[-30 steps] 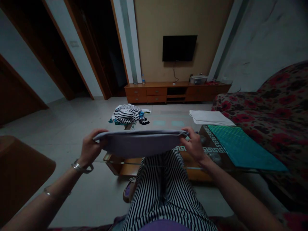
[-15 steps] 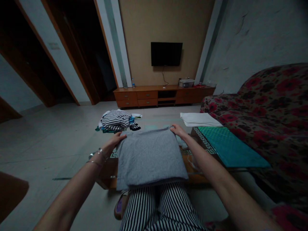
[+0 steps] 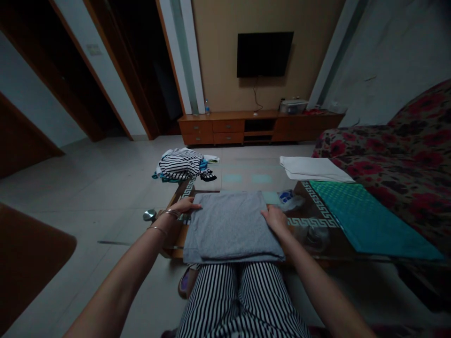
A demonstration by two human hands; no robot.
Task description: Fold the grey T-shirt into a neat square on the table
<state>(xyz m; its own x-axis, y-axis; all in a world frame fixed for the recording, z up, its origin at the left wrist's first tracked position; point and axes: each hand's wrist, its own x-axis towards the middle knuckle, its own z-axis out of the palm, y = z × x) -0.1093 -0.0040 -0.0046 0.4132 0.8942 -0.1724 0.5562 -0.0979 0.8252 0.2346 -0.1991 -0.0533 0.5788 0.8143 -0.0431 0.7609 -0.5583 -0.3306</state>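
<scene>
A folded grey cloth [image 3: 230,226] lies flat on the near edge of the glass coffee table [image 3: 317,230], just past my striped knees. My left hand [image 3: 186,206] rests at the cloth's left edge, fingers stretched along it. My right hand [image 3: 275,219] lies on the cloth's right edge, fingers flat and slightly curled. Neither hand lifts the cloth.
A teal mat [image 3: 362,219] covers the table's right part, with a folded white cloth [image 3: 312,169] beyond it. A pile of striped clothes [image 3: 183,165] sits at the table's far left corner. A flowered sofa [image 3: 405,150] stands at right, a wooden TV cabinet [image 3: 257,126] at the far wall.
The grey cloth, held up stretched between both hands a second ago, was laid down on the table edge. My hands slid from its far corners to its sides.
</scene>
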